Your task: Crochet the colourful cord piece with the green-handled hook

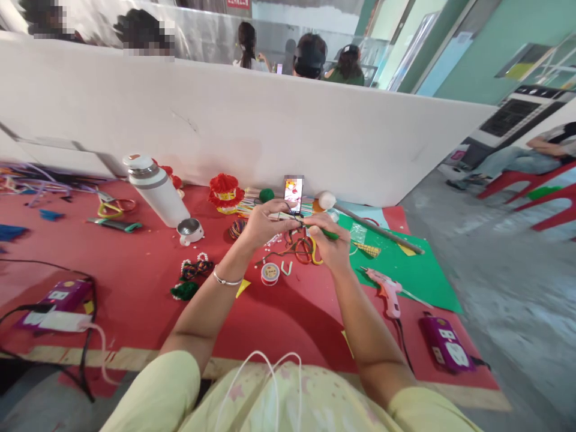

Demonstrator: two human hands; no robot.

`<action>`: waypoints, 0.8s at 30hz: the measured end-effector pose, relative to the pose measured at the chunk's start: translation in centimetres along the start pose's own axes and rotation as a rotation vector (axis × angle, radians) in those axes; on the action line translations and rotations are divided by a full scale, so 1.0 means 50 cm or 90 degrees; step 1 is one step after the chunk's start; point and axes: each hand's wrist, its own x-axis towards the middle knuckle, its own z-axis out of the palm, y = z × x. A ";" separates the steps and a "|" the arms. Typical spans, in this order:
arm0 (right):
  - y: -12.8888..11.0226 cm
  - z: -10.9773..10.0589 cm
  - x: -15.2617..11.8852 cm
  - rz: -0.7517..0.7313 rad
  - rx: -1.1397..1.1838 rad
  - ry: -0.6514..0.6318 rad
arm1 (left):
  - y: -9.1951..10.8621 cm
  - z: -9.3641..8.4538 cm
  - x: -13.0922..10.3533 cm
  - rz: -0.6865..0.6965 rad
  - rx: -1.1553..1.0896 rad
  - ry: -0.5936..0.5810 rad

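Note:
Between my hands, just in front of a propped phone [293,193], runs dark yarn [297,223]. My left hand [269,225] pinches the yarn between thumb and fingers. Closed around a thin tool with a green handle, which looks like a crochet hook [330,235], is my right hand [332,247]. Its tip meets the yarn at my left fingertips. Below the hands lie scissors [315,252] with red and yellow handles and a loose length of dark yarn. A multicoloured yarn ball [237,228] sits left of my left hand, and a thread spool [270,273] lies nearer me.
A white thermos [157,192], metal cup [190,231] and red-yellow yarn piece [225,192] stand left. On the right lie a pink glue gun [389,291], a long stick [378,228] and a purple power box [446,343]. A white partition [252,120] borders the table; people sit beyond.

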 end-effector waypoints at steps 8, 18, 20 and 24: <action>-0.053 -0.039 0.008 -0.002 0.068 -0.040 | 0.044 0.019 -0.024 0.136 0.127 -0.042; -0.107 -0.047 0.013 -0.064 -0.023 0.083 | 0.089 0.084 -0.034 0.109 0.064 0.031; -0.093 -0.041 0.004 -0.076 -0.094 0.070 | 0.063 0.089 -0.032 0.099 0.039 0.056; -0.044 -0.006 -0.022 -0.205 -0.228 0.124 | 0.022 0.102 -0.033 0.052 -0.068 0.127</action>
